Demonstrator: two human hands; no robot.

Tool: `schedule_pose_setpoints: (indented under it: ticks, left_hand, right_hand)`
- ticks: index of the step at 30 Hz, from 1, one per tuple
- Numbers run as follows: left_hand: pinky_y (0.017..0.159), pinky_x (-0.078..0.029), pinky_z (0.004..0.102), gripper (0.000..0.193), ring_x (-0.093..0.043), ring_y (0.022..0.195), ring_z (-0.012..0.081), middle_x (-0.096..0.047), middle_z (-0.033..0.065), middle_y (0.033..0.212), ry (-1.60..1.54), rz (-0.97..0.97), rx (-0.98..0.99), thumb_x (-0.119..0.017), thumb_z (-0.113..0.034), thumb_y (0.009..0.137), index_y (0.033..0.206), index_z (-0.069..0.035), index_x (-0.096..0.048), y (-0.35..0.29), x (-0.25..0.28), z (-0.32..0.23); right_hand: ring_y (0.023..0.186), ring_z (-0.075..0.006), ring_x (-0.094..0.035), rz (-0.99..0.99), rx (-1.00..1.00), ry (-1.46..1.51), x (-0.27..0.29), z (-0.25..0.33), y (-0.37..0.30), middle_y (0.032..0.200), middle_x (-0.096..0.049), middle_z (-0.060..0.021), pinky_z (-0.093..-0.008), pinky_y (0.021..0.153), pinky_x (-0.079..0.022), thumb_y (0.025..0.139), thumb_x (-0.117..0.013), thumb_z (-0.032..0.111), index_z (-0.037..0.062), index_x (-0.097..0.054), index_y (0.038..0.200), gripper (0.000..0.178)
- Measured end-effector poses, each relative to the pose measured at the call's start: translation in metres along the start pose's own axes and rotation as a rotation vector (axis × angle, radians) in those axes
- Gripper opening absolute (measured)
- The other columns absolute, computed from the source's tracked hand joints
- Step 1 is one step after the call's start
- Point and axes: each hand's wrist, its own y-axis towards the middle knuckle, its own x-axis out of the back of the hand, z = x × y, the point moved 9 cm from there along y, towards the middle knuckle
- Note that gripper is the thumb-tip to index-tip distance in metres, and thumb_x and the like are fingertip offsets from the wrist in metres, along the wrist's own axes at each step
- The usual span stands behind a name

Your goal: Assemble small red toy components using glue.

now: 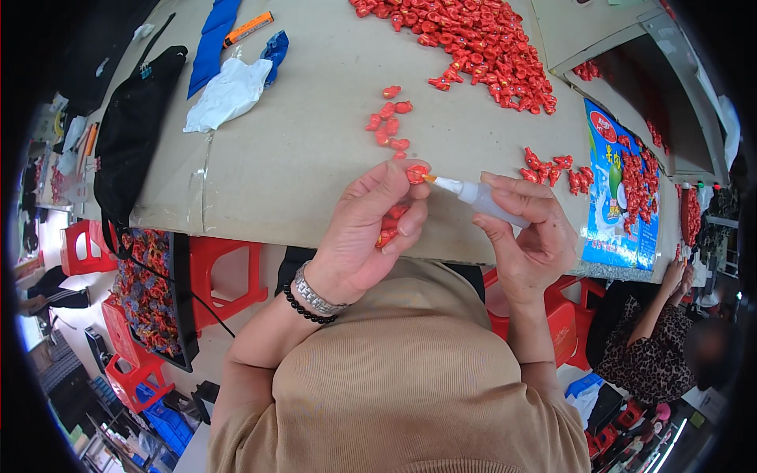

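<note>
Between the thumb and forefinger of my left hand (367,225) is a small red figurine piece (417,174). More red pieces (388,227) are tucked in the curled lower fingers of that hand. My right hand (530,229) grips a translucent white squeeze bottle (489,203), its orange-tipped nozzle touching or very close to the pinched piece. Just beyond my left hand, a short row of red pieces (386,122) lies on the table. A small cluster of similar pieces (556,169) sits past my right hand.
A large heap of red pieces (481,47) covers the far side of the table (300,102). To the right, more lie on a blue printed sheet (599,229). At left are a white crumpled bag (230,93), an orange tube (249,28) and a black bag (138,134). Another person (650,339) sits at right.
</note>
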Motion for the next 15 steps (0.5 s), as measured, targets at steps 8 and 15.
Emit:
schedule_pose_setpoints:
  ticks: [8, 15]
  left_hand:
    - [0.04, -0.031, 0.0192, 0.023, -0.045, 0.06, 0.0088, -0.06, 0.0028, 0.09, -0.012, 0.011, 0.005, -0.052, -0.025, 0.098, 0.108, -0.005, -0.059, 0.0, 0.0019, 0.0009]
    - [0.04, -0.032, 0.0192, 0.023, -0.045, 0.06, 0.0085, -0.06, 0.003, 0.09, -0.005, 0.0, 0.009, -0.051, -0.025, 0.098, 0.109, -0.006, -0.059, -0.0003, 0.0032, 0.001]
  right_hand:
    - [0.087, -0.0235, -0.067, -0.029, -0.001, 0.01, 0.004, -0.0016, -0.0016, 0.095, -0.068, -0.0201, -0.0287, 0.071, -0.055, 0.065, -0.077, -0.01, -0.0053, -0.062, 0.087, 0.027]
    - [0.089, -0.0234, -0.067, -0.031, -0.009, 0.002, 0.0045, -0.0054, -0.0027, 0.095, -0.068, -0.0196, -0.0298, 0.073, -0.055, 0.065, -0.077, -0.01, -0.0054, -0.062, 0.088, 0.027]
